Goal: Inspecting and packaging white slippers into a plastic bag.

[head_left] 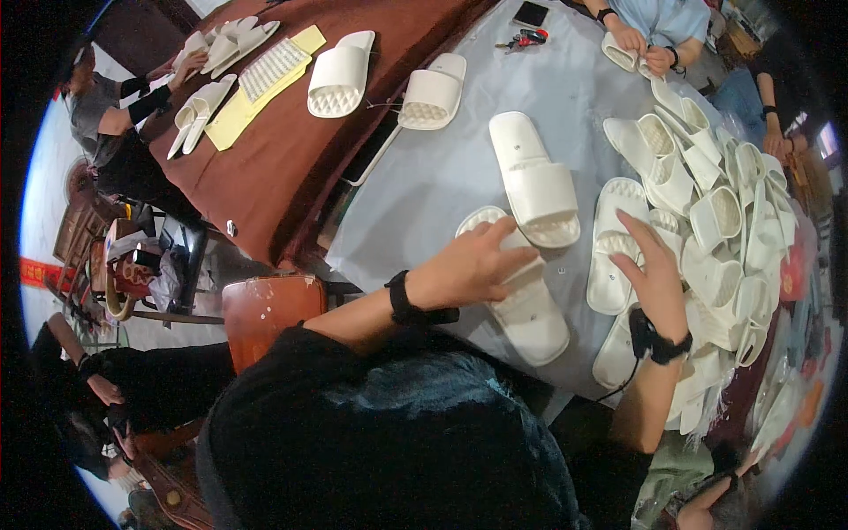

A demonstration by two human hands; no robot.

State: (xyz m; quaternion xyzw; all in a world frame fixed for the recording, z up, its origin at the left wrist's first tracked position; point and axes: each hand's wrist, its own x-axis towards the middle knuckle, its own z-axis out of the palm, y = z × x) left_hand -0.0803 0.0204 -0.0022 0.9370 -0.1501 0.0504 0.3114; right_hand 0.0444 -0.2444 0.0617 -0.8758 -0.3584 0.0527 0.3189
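Note:
My left hand (pixel 473 265) lies flat on a white slipper (pixel 530 314) near the table's front edge, fingers spread over its strap. My right hand (pixel 655 274) hovers with fingers apart over another white slipper (pixel 614 238), touching or just above it. A third white slipper (pixel 534 181) lies between and beyond the two hands on the grey table cover (pixel 442 177). Both wrists wear black bands.
A heap of white slippers (pixel 733 230) fills the right side. Two more slippers (pixel 340 75) lie on a brown cloth (pixel 283 159) at the left. Other people work at the far end (pixel 654 35) and left (pixel 115 115). A phone and keys (pixel 528 22) lie far off. A brown chair (pixel 265 309) stands below.

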